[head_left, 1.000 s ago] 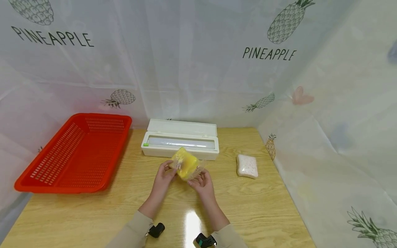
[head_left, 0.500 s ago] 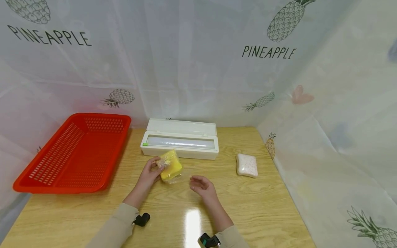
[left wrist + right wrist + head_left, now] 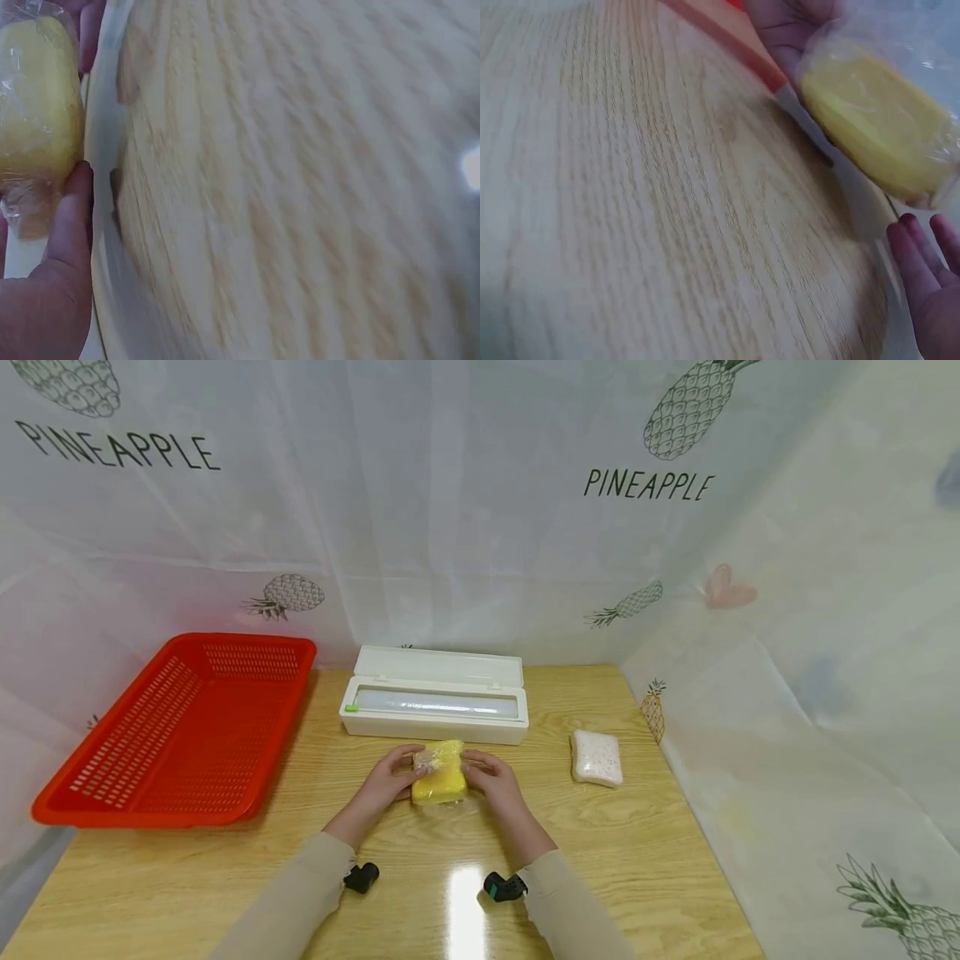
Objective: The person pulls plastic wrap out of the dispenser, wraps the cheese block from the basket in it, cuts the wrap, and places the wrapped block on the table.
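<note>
A yellow, sponge-like block [image 3: 442,783] wrapped in clear cling film is held up over the table's middle. My left hand [image 3: 388,777] grips its left end, thumb on the near side, where the film [image 3: 34,202] bunches up. At the other end is my right hand [image 3: 495,778], its fingertips right at the block's edge. In the right wrist view, the fingers [image 3: 913,262] of that hand are fairly straight beside the wrapped block [image 3: 877,124]. Just behind the hands stands a white cling film dispenser [image 3: 427,725], lid up, with a film roll [image 3: 438,702] inside.
A red plastic basket [image 3: 281,735] with slotted walls stands at the left of the wooden table [image 3: 600,860]. To the right lies a white, pink-speckled block [image 3: 597,758], also wrapped. A curtain [image 3: 465,527] hangs along the back and sides.
Half a second ago the right hand came away from the yellow block while the left carried it left and turned it. Now the block is back at the middle, and the right hand is beside it.
</note>
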The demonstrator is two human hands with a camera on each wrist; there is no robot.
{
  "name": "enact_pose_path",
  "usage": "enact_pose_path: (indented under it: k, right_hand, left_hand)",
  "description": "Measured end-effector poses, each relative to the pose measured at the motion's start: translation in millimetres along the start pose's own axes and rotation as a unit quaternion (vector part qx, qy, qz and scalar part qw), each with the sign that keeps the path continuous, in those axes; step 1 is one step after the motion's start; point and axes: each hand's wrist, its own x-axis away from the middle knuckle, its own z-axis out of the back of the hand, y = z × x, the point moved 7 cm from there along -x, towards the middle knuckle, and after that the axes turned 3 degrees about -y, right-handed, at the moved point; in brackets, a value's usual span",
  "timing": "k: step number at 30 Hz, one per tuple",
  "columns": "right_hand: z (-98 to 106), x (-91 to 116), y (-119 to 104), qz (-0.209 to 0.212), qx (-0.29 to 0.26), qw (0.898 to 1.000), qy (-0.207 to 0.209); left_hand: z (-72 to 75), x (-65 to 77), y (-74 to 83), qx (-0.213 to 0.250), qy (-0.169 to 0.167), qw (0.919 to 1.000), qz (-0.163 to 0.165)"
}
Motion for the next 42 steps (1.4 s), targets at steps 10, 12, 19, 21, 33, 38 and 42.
enact_pose_path:
  k: [10, 12, 19, 21, 33, 38, 42]
  right_hand:
    - [-2.4, -16.0, 12.9, -0.006, -0.005, 0.998, 0.056]
    - [-2.0, -14.6, 14.3, -0.012, -0.006, 0.997, 0.07]
    - [-2.8, -9.6, 6.2, -0.021, -0.018, 0.996, 0.087]
    - [-4.6, -6.5, -1.2, -0.024, -0.023, 0.995, 0.091]
    - [-22.7, 2.5, -18.7, -0.006, -0.051, 0.994, 0.098]
    - [-21.7, 6.0, -10.3, -0.013, -0.063, 0.995, 0.072]
    - [-14.5, 7.6, 4.0, -0.03, -0.06, 0.996, 0.052]
  left_hand:
    - [9.1, -0.4, 3.8, -0.059, 0.06, 0.9957, -0.039]
    - [10.9, 5.3, 3.9, -0.056, 0.069, 0.9955, -0.034]
    - [9.2, 31.8, 2.1, -0.005, 0.082, 0.9965, -0.01]
    - [7.4, 35.7, -1.1, 0.016, 0.079, 0.9967, 0.008]
    - [8.4, 35.5, -2.5, 0.004, 0.108, 0.994, 0.016]
    - [16.8, 43.4, -12.0, 0.006, 0.143, 0.9879, 0.058]
    - [12.5, 50.4, -8.7, 0.03, 0.139, 0.9866, 0.081]
